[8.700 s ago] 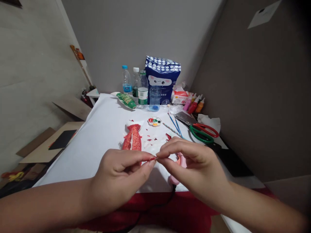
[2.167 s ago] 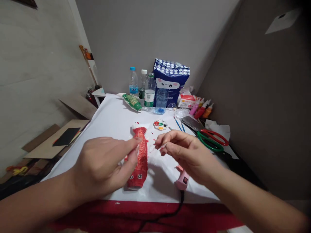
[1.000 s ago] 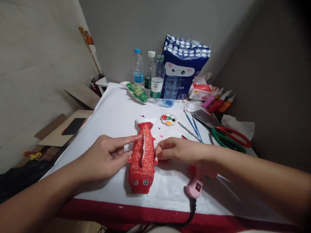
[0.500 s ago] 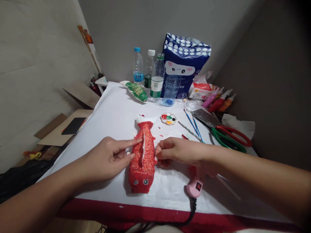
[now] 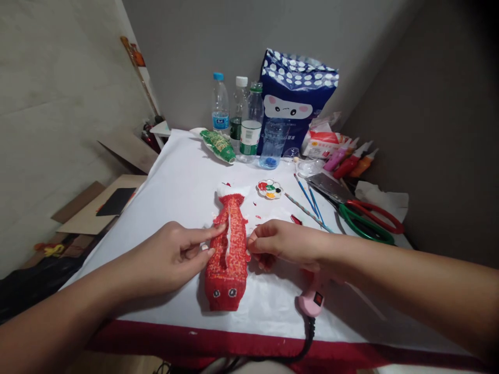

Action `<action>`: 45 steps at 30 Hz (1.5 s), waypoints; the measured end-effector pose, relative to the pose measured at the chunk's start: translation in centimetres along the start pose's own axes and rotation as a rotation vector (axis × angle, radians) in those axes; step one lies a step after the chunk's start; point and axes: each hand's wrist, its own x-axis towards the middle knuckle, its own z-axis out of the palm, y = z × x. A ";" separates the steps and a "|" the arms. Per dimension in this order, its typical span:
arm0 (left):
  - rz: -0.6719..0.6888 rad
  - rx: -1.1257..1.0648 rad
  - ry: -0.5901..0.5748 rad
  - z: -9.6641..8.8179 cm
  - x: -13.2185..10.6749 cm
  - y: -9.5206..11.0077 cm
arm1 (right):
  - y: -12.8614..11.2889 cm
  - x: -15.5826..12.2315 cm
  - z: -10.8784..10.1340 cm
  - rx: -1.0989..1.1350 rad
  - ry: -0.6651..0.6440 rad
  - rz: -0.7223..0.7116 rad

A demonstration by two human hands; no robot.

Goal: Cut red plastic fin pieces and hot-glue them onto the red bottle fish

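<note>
A red fish figure (image 5: 225,275) with a speckled orange-red body, two painted eyes and a white-tipped tail lies on the white-covered table, its head towards me. A pale-edged fin runs along its back. My left hand (image 5: 181,254) holds the body from the left, with index finger on the back and thumb against the side. At the right flank my right hand (image 5: 268,241) pinches a small red piece (image 5: 248,255) against the body; its fingers partly hide the piece. Beneath my right forearm lies a pink corded tool (image 5: 311,302), its front end hidden.
Behind the fish are a paint palette (image 5: 268,189), brushes (image 5: 307,212) and large scissors (image 5: 366,222). Farther back stand plastic bottles (image 5: 250,130), a cut bottle (image 5: 272,148), a blue bag (image 5: 298,93), a green fish figure (image 5: 218,145) and paint tubes (image 5: 349,160). Cardboard (image 5: 105,205) lies left.
Both hands keep nearly the same places on the fish. The right fingers have shifted slightly at its flank. The whole view has moved a little.
</note>
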 end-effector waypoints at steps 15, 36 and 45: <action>0.012 0.037 -0.043 -0.4 -0.2 0.2 | 0.6 -0.9 1.3 0.294 0.061 0.074; -0.016 0.094 -0.048 -0.3 -0.4 0.1 | 1.9 -1.1 1.3 0.222 0.049 -0.024; -0.085 -0.006 -0.098 -0.1 0.1 0.1 | 1.8 -1.3 1.7 0.226 0.108 -0.060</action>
